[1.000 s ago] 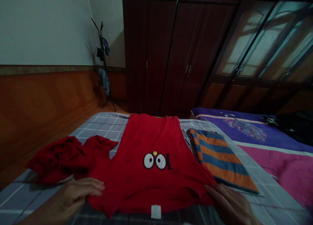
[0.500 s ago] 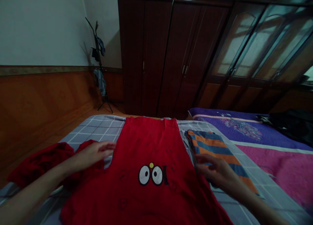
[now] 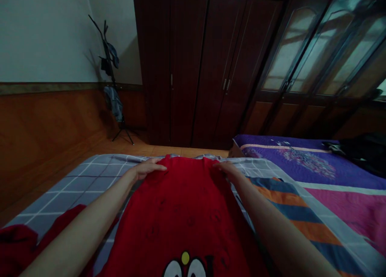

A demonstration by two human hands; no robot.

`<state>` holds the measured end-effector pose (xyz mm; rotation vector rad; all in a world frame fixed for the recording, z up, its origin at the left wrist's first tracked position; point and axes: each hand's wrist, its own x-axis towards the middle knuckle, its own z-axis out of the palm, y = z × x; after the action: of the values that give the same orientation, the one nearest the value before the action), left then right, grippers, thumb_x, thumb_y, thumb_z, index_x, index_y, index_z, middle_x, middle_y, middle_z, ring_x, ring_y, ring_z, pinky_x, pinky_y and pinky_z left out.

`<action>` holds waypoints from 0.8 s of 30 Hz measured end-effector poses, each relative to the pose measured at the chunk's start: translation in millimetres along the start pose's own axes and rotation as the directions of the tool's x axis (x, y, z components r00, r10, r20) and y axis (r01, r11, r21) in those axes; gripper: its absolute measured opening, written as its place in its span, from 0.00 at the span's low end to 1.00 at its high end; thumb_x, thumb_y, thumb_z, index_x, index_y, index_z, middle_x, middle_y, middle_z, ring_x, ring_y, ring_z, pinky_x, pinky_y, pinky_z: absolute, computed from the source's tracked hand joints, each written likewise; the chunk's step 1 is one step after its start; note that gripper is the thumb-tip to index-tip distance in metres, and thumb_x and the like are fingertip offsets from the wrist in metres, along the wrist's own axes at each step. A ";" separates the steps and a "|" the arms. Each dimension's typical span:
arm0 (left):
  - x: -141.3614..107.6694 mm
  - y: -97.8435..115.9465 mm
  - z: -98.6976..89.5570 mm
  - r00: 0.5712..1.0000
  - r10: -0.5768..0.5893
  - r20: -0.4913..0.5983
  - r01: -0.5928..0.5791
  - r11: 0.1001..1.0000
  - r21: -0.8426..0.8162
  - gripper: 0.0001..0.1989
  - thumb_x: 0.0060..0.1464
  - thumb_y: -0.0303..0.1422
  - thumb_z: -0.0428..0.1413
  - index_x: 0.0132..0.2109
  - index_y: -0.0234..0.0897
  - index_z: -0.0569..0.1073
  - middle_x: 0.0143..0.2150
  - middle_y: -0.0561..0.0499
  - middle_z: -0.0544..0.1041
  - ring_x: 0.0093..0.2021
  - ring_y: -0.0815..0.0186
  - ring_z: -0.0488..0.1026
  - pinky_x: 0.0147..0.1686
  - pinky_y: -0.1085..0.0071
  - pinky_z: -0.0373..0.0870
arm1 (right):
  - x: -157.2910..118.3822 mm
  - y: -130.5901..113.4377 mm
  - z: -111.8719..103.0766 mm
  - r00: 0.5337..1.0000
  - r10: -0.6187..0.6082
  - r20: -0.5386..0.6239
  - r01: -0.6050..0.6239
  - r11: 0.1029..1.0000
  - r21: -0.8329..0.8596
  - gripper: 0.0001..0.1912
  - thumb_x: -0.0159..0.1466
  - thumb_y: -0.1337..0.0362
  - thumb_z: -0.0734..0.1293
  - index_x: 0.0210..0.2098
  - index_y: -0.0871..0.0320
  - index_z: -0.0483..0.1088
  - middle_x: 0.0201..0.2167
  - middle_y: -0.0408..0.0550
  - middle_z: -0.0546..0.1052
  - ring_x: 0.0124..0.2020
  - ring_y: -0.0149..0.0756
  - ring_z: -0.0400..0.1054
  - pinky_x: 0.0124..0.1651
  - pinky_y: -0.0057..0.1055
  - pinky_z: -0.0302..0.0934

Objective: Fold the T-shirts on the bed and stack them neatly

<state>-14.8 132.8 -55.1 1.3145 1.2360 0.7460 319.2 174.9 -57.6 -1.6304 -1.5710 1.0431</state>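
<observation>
A red garment point(image 3: 187, 212) with two cartoon eyes and a yellow dot lies spread on the grey checked bed cover point(image 3: 99, 168). At its far left corner, my left hand point(image 3: 148, 167) is closed on the red cloth, thumb and fingers toward the edge. My right hand point(image 3: 226, 168) grips the far right corner, its fingertips partly hidden by cloth and shade. More red cloth point(image 3: 21, 241) lies bunched at the lower left, beneath my left forearm. A blue and orange striped garment point(image 3: 298, 204) rests to the right, partly behind my right forearm.
A second bed with a purple and pink cover point(image 3: 304, 156) stands at the right, a black item point(image 3: 364, 152) on it. Dark wardrobes point(image 3: 187, 68) line the back. A coat rack point(image 3: 110, 68) with clothes stands at the back left.
Both hands have moved forward and inward from the garment's sides to its far corners and closed on the cloth. The view has shifted, and the cartoon eyes sit lower.
</observation>
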 end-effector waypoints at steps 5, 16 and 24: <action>15.7 0.8 3.0 0.981 0.064 0.182 -0.105 0.969 0.225 0.17 0.42 0.35 0.57 0.42 0.34 0.76 0.38 0.48 0.80 0.41 0.55 0.76 0.40 0.66 0.71 | 22.3 3.2 2.4 0.988 0.013 0.153 -0.002 0.998 -0.069 0.15 0.65 0.59 0.65 0.48 0.61 0.68 0.45 0.49 0.72 0.41 0.36 0.69 0.42 0.38 0.67; 34.8 -19.7 -25.2 0.862 0.213 -0.459 0.125 0.789 0.602 0.17 0.41 0.27 0.54 0.43 0.32 0.72 0.47 0.38 0.76 0.51 0.51 0.70 0.46 0.66 0.65 | 15.8 -8.9 9.4 0.963 -0.091 -0.253 -0.001 0.940 -0.343 0.20 0.60 0.62 0.67 0.48 0.68 0.69 0.44 0.60 0.74 0.46 0.47 0.69 0.46 0.39 0.63; -126.9 -32.6 -9.5 0.967 0.158 -0.201 0.035 0.697 0.716 0.22 0.51 0.35 0.51 0.54 0.37 0.68 0.50 0.47 0.75 0.44 0.61 0.75 0.42 0.71 0.69 | -146.2 -11.5 -24.6 0.936 -0.339 -0.093 0.261 0.848 -0.462 0.27 0.56 0.62 0.63 0.54 0.63 0.66 0.51 0.57 0.72 0.50 0.46 0.67 0.52 0.39 0.61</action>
<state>-62.9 10.6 -54.9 1.9491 1.8053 0.4805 339.2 32.5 -19.5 -1.6275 -1.9641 0.3776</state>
